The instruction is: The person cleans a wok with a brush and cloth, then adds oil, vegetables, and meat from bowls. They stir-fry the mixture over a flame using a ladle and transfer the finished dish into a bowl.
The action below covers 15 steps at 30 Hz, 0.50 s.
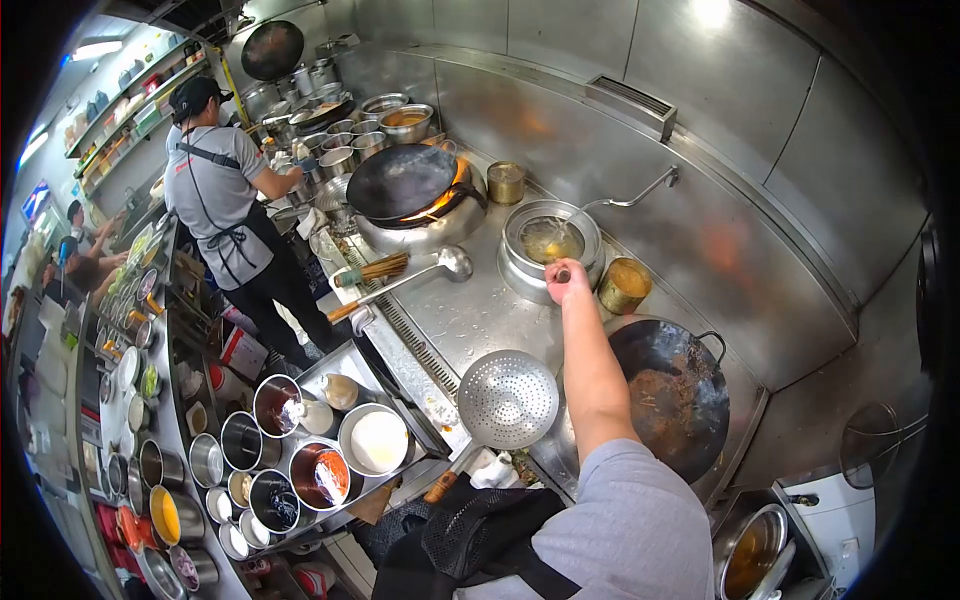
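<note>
My right hand (567, 282) is stretched out over the steel worktop (470, 310), its grip clenched around a dark handle (562, 274) at the near rim of a round pot (510, 245) of pale yellow liquid. I cannot tell what is at the handle's other end. My left hand is out of frame.

The pot sits sunk in the cooking range, with a curved tap (640, 192) reaching over it from the back wall. Just beside my hand on the right stands a small tin (624, 286) of yellowish stuff; a second tin (506, 182) stands behind the pot. Under my forearm lies a dark wok (672, 395) with brown residue, and to its left a perforated strainer (507, 398).

Further left a ladle (452, 263) and a bamboo brush (372, 269) lie on the worktop, near another wok (398, 180) tilted over an orange flame. Round seasoning tubs (300, 450) crowd a lower shelf on the left.

The room is a narrow commercial kitchen, walled in stainless panels (720, 110). A co-worker (222, 195) in a grey shirt, black cap and apron stands at the far burners.
</note>
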{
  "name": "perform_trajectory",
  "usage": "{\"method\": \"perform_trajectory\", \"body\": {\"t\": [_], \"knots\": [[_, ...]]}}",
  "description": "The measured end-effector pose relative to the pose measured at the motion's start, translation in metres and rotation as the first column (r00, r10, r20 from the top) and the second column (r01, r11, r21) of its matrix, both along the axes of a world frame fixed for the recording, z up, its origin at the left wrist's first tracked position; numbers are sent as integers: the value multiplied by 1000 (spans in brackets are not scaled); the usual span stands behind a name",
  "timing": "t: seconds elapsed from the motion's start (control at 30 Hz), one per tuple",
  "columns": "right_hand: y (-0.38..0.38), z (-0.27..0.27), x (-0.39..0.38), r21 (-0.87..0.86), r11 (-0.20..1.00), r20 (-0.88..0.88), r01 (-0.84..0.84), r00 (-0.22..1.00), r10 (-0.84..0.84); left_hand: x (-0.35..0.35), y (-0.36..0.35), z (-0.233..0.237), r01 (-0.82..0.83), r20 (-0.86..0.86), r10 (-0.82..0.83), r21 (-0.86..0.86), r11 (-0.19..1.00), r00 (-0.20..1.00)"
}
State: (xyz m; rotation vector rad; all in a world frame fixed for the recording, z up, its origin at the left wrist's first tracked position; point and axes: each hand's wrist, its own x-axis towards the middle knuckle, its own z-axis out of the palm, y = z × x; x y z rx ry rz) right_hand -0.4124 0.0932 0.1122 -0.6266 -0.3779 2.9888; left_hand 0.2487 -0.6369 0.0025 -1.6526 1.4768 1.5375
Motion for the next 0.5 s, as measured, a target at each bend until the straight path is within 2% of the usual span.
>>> {"method": "perform_trajectory", "body": {"t": [0.07, 0.13, 0.2, 0.27, 0.3, 0.33, 0.4, 0.43, 0.47, 0.5], "knots": [[-9, 8, 20, 14, 1000, -49, -9, 999, 9, -3, 3, 1, 15, -23, -15, 0, 1000, 1000], [-8, 14, 51, -170, 981, -199, -91, 978, 56, -9, 3, -2, 48, -60, -48, 1, 999, 997], [-4, 29, 88, -209, 974, -205, -87, 978, 44, -21, -4, -5, 99, -118, -99, -4, 995, 988], [0, 46, 132, -270, 956, -317, -111, 948, 21, -39, -17, -8, 157, -193, -154, -4, 988, 969], [-1, 57, 157, -264, 953, -351, -150, 935, 50, -49, -27, -10, 186, -236, -183, -9, 982, 954], [-3, 67, 182, -260, 959, -341, -115, 940, 20, -60, -38, -13, 218, -295, -213, -17, 976, 931], [-14, 92, 231, -109, 994, -418, -25, 908, -23, -91, -58, -15, 271, -399, -257, -21, 962, 880], [-15, 97, 252, -107, 994, -432, -4, 901, -42, -106, -68, -15, 307, -434, -285, -21, 952, 855], [-19, 108, 275, -101, 994, -403, 35, 912, -74, -120, -75, -14, 349, -424, -322, -17, 937, 846], [-17, 112, 293, -110, 994, -379, 16, 924, -57, -139, -77, -9, 457, -382, -430, -24, 889, 818]]}}
